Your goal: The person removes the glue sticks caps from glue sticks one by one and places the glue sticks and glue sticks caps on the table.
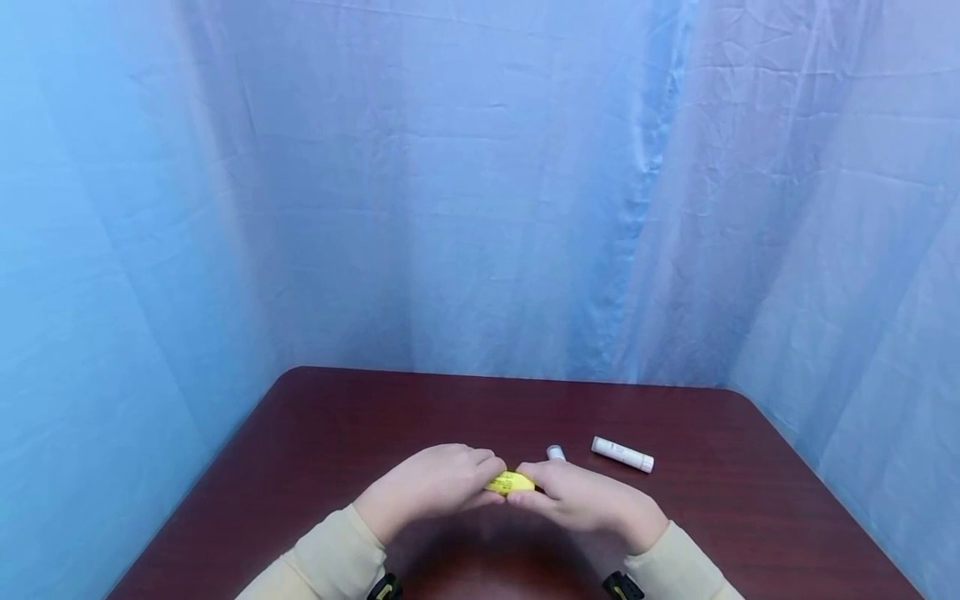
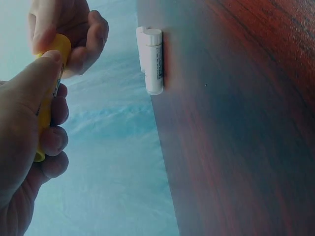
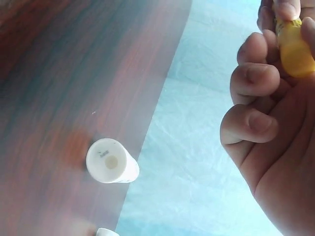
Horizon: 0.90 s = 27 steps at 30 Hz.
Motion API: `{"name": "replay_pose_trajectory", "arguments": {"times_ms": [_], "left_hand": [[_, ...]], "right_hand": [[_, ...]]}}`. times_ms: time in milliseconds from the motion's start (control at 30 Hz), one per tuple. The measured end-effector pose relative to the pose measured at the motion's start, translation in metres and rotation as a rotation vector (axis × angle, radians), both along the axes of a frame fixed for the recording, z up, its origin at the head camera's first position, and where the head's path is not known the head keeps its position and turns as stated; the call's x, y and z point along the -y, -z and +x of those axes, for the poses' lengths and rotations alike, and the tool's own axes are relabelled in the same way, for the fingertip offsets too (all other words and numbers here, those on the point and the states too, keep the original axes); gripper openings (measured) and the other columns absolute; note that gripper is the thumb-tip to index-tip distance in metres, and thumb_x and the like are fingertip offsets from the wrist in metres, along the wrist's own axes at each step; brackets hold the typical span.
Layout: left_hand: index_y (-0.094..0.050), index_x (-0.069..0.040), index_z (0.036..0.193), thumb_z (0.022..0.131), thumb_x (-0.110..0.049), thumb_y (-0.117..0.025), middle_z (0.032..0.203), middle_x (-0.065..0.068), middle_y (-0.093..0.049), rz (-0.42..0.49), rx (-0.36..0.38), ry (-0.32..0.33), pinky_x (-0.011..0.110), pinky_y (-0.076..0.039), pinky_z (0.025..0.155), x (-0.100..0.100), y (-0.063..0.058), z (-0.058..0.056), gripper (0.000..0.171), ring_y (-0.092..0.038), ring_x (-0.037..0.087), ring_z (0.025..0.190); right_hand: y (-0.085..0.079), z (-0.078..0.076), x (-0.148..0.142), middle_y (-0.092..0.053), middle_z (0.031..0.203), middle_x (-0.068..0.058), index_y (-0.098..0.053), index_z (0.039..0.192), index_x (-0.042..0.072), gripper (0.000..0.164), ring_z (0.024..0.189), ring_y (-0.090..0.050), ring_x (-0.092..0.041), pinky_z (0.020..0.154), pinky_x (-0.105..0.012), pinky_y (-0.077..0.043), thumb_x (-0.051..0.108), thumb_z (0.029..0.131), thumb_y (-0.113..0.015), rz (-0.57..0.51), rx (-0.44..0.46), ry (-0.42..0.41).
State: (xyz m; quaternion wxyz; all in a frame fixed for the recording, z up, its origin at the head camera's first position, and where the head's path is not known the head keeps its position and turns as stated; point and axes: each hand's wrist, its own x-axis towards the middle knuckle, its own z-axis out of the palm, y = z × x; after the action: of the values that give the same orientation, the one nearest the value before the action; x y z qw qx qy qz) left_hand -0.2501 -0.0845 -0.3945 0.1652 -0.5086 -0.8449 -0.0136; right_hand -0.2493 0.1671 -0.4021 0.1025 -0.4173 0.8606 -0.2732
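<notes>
Both hands hold a yellow tube with dark print, looking like a capped stick, above the table's near half. My left hand grips its body, the thumb along it and the fingers curled round, as the left wrist view shows. At the other end, my right hand pinches the rounded yellow end between thumb and index finger; its other fingers curl loosely. Beyond the right hand lie two white tubes like glue sticks: one white tube is partly hidden by that hand, the other white tube lies farther right.
The dark reddish-brown table has rounded far corners. Pale blue curtains hang behind it and along both sides. Black straps with small devices sit at the wrists, by the cream sleeves.
</notes>
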Motion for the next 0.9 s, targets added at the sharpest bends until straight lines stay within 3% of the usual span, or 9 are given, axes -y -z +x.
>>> {"name": "replay_pose_trajectory", "arguments": {"times_ms": [233,400,733,900], "left_hand": [[-0.062,-0.019,0.103,0.100,-0.041,-0.066,0.087,-0.011,-0.058,-0.007,-0.029,0.003,0.018,-0.043,0.065,0.000,-0.005,-0.004,0.023,-0.046,0.005,0.067],[-0.062,-0.018,0.102,0.100,-0.042,-0.066,0.087,-0.010,-0.060,0.003,-0.127,0.030,0.020,-0.044,0.066,-0.002,-0.005,-0.007,0.024,-0.048,0.006,0.069],[-0.062,-0.017,0.100,0.098,-0.040,-0.068,0.087,-0.009,-0.062,0.035,-0.191,0.064,0.021,-0.046,0.068,-0.003,-0.001,-0.012,0.024,-0.051,0.006,0.071],[-0.061,-0.017,0.098,0.094,-0.038,-0.075,0.084,-0.010,-0.062,0.090,-0.257,0.110,0.022,-0.045,0.067,-0.001,0.003,-0.013,0.026,-0.054,0.006,0.071]], "right_hand": [[0.000,-0.004,-0.001,-0.048,0.075,0.016,-0.055,0.092,0.029,0.024,0.065,-0.046,-0.001,0.063,-0.022,-0.044,0.047,0.107,-0.049,0.003,-0.081,0.025],[-0.005,-0.004,-0.003,-0.049,0.074,0.016,-0.054,0.089,0.031,0.025,0.069,-0.047,-0.004,0.067,-0.024,-0.044,0.048,0.106,-0.048,0.018,-0.121,0.031],[-0.006,-0.010,-0.005,-0.046,0.071,0.013,-0.055,0.087,0.027,0.028,0.063,-0.045,-0.002,0.062,-0.022,-0.043,0.047,0.107,-0.048,-0.014,-0.035,0.005],[-0.004,-0.009,-0.005,-0.047,0.071,0.015,-0.056,0.088,0.030,0.027,0.068,-0.046,-0.004,0.065,-0.023,-0.043,0.047,0.107,-0.048,-0.003,-0.071,0.018]]}}
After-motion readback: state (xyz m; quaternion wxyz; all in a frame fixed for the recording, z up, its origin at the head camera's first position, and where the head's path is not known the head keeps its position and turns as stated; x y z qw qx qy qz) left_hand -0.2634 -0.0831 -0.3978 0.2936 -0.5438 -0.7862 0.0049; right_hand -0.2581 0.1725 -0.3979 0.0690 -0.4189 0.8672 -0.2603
